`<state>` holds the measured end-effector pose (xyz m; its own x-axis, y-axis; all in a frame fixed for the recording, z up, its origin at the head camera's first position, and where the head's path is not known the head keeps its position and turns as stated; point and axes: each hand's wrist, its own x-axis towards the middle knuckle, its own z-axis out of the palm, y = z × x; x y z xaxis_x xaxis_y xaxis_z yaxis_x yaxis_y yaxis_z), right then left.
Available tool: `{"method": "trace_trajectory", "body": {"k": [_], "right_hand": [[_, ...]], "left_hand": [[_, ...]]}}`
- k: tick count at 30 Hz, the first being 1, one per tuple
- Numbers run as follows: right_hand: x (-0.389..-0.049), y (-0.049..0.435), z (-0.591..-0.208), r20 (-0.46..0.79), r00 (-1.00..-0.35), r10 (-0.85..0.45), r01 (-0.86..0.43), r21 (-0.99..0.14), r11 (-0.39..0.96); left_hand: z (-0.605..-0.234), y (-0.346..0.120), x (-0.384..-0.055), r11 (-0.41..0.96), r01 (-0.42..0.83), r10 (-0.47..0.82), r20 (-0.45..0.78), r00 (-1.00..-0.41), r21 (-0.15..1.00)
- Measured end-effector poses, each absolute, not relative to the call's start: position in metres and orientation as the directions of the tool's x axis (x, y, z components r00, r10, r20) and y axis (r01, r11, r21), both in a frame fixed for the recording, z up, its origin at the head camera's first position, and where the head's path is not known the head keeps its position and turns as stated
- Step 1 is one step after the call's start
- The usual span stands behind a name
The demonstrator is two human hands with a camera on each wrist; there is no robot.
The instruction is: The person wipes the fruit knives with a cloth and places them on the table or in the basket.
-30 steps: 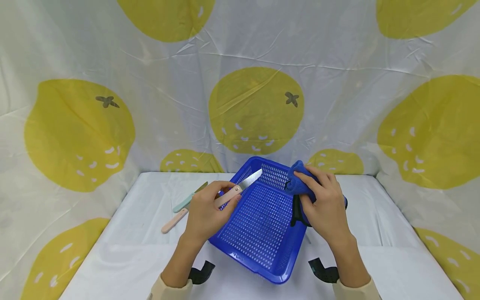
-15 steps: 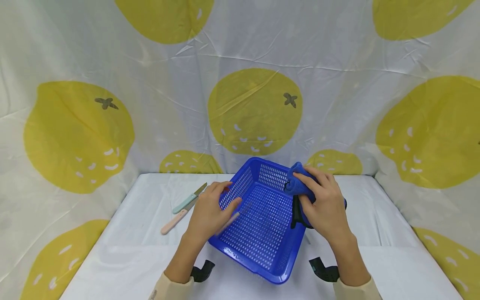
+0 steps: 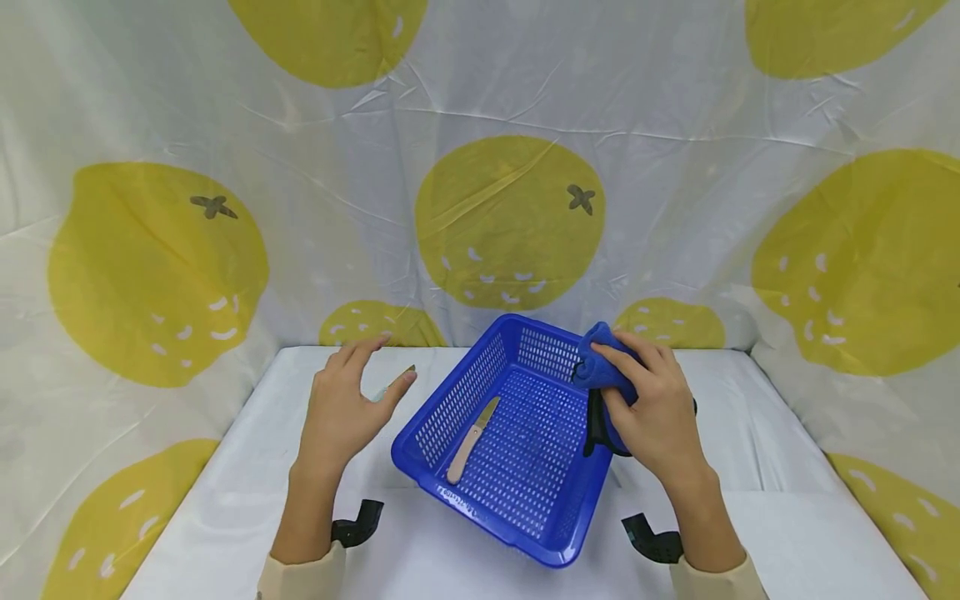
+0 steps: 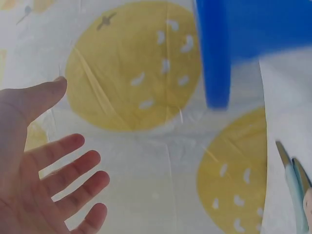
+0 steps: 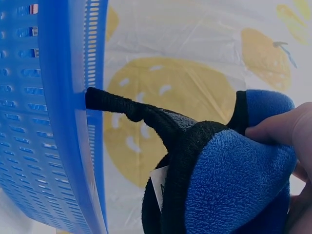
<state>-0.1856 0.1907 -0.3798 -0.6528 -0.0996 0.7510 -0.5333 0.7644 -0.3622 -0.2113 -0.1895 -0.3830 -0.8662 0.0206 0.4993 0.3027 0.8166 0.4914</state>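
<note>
My left hand [image 3: 341,408] is off to the left of the blue plastic basket [image 3: 525,554], fingers spread and holding nothing. A knife with a pale pink handle [image 3: 465,454] lies on the perforated floor of that basket. Over the basket's right rim, my right hand [image 3: 652,408] grips a bunched blue cloth with black edging [image 3: 596,367]. A white tag shows on the cloth [image 5: 229,180] in the right wrist view. Behind the left hand, a teal-handled knife [image 4: 295,195] and a pink handle [image 4: 308,204] lie on the table, mostly hidden in the head view.
A white cloth covers the table [image 3: 225,517]. At the back and sides hangs a white curtain [image 3: 360,200] printed with yellow lemons. A black bracket [image 3: 360,523] sits at the left wrist, and another black bracket [image 3: 651,540] at the right.
My left hand has let go of the pink-handled knife, which dropped into the basket. That hand then moved left, away from the basket. The right hand still holds the cloth in much the same place.
</note>
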Motion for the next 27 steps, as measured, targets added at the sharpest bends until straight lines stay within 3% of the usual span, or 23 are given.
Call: {"method": "trace_trajectory", "body": {"k": [7,17,27], "right_hand": [[-0.186,0.195,-0.379,0.746,-0.658,-0.099,-0.523,-0.360,0.772],[-0.187,0.191,-0.381,0.743,-0.659,-0.114,-0.534,-0.357,0.766],[-0.188,0.191,-0.384,0.724,-0.679,-0.121,-0.526,-0.366,0.768]], "left_hand": [[-0.394,-0.226,-0.222,0.849,0.213,-0.054,0.480,-0.875,0.484],[-0.440,-0.256,-0.246,0.911,0.068,-0.061,0.295,-0.953,0.406],[-0.465,-0.252,-0.261,0.928,0.062,-0.001,0.170,-0.985,0.366]]}}
